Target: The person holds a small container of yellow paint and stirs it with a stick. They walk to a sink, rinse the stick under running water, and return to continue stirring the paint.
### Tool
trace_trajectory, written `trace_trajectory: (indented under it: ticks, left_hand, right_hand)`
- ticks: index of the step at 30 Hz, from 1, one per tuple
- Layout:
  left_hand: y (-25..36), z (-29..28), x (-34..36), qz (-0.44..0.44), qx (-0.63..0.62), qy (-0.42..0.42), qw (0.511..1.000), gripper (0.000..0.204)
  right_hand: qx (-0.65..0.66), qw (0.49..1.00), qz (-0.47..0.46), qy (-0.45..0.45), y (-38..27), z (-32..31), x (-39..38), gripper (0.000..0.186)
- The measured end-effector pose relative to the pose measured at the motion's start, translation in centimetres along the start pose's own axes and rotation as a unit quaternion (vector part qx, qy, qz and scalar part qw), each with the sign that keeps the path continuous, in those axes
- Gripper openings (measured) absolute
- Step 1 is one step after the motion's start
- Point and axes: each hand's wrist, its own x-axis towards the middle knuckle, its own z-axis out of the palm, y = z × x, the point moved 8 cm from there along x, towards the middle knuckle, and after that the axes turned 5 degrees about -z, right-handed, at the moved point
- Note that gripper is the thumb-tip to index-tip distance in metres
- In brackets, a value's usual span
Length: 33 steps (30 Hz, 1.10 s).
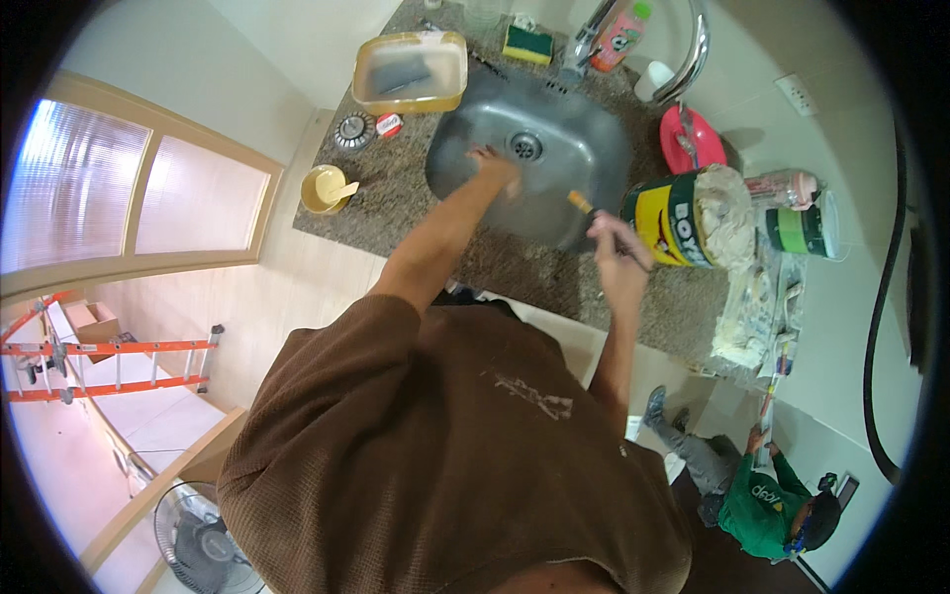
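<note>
My left hand reaches down into the metal sink, left of the drain. Its fingers look spread and hold nothing I can see, though they are partly blurred. Over the sink's right front edge, my right hand is closed around the dark handle of a paintbrush. The brush's yellowish bristles point up and left over the basin. Just right of that hand lies a large yellow and dark green paint bucket, with a crumpled pale cloth or plastic at its mouth.
Left of the sink are a yellowish tub, a small cup with a stick and a sink strainer. Behind stand a faucet, a sponge and a bottle. A person in green works at lower right.
</note>
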Motion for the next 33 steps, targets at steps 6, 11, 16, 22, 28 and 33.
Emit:
trace_trajectory:
  ticks: [6, 11, 16, 22, 28, 33]
  left_hand:
    - [5.5, -12.8, 1.7, 0.062, -0.214, -0.038, 0.974, 0.08]
    - [6.3, -18.3, -1.8, 0.066, -0.482, 0.073, 0.871, 0.07]
    - [2.1, -3.9, -3.2, -0.043, -0.172, -0.022, 0.984, 0.069]
    - [6.2, -3.6, -7.1, -0.037, -0.202, 0.056, 0.977, 0.056]
    - [20.0, -11.0, -9.9, 0.176, -0.201, 0.216, 0.939, 0.047]
    - [30.9, -14.1, -13.0, 0.322, -0.07, 0.294, 0.897, 0.039]
  right_hand:
    - [-0.135, 0.964, -0.228, 0.034, -9.7, -1.0, 0.7, 0.017]
    - [-0.111, 0.967, -0.222, 0.066, -5.8, 0.2, 2.2, 0.017]
    - [-0.018, 0.999, -0.03, 0.025, 2.7, 0.8, -0.7, 0.013]
    - [-0.213, 0.899, -0.203, 0.325, -9.9, -13.6, -4.7, 0.018]
    - [-0.329, 0.903, -0.17, 0.215, -7.1, -17.8, -3.8, 0.022]
    - [-0.331, 0.92, -0.135, 0.163, -8.8, -18.4, -2.8, 0.024]
